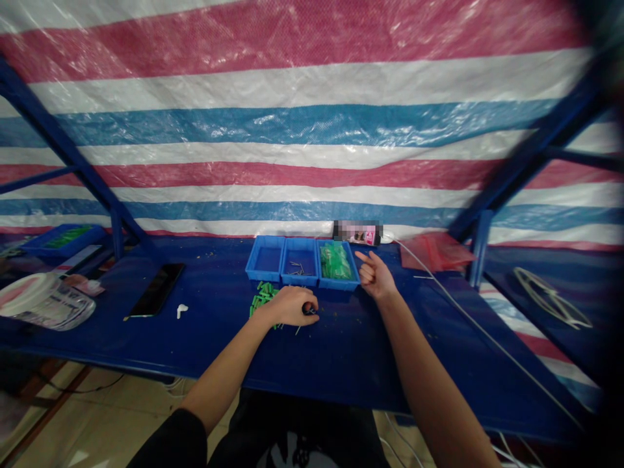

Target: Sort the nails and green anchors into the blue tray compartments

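Two bare hands at a blue workbench, viewed from a head-worn camera. The left hand (pixel 286 307) was curled shut around a small dark object (pixel 309 310), which showed just beyond the fingers, beside a loose heap of green plastic pieces (pixel 263 299). The right hand (pixel 375 278) held nothing; its index finger (pixel 363 257) and thumb were spread, the other fingers folded, just beside the rightmost of three blue bins (pixel 337 283). This bin contained green pieces bagged in clear plastic; the middle blue bin (pixel 299 276) contained thin metal pins (pixel 296 268). Also on the bench: a black smartphone (pixel 156 290), a clear plastic tub (pixel 46 301) and a red plastic bag (pixel 433 252), before a striped tarpaulin (pixel 312 136)
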### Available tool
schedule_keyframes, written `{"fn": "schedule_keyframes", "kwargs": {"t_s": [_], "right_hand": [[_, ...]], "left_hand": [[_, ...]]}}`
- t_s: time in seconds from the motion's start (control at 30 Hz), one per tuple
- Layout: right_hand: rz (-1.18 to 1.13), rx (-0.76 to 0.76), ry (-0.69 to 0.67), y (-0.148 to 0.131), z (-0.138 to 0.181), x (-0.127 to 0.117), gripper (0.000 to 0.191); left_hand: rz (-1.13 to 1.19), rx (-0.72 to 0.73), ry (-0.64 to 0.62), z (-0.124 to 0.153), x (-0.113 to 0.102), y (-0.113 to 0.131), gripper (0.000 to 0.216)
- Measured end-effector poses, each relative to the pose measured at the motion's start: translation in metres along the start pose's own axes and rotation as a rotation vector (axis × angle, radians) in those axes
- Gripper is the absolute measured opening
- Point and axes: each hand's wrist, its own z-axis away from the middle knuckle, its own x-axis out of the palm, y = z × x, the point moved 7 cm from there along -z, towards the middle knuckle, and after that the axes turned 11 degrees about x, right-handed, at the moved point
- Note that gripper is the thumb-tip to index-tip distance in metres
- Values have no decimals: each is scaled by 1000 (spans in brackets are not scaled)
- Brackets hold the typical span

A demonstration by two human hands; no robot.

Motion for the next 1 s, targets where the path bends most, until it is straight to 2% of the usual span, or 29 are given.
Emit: {"fn": "schedule_keyframes", "kwargs": {"t_s": [0.17,0.4,0.7,1.0], "right_hand": [[11,-21,-18,-1,-3,-4,26],[-45,-18,25,-2,1,-3,24],[-46,-36,50,-2,-1,-7,24],[-41,-23,20,-2,1,-3,30]], "left_hand": [[-13,-31,-44,-1,5,-1,10],[-9,-28,-25,0,1,-3,11],[130,-48,-68,3,0,-7,15],[145,-46,-35,2,2,-7,14]]}}
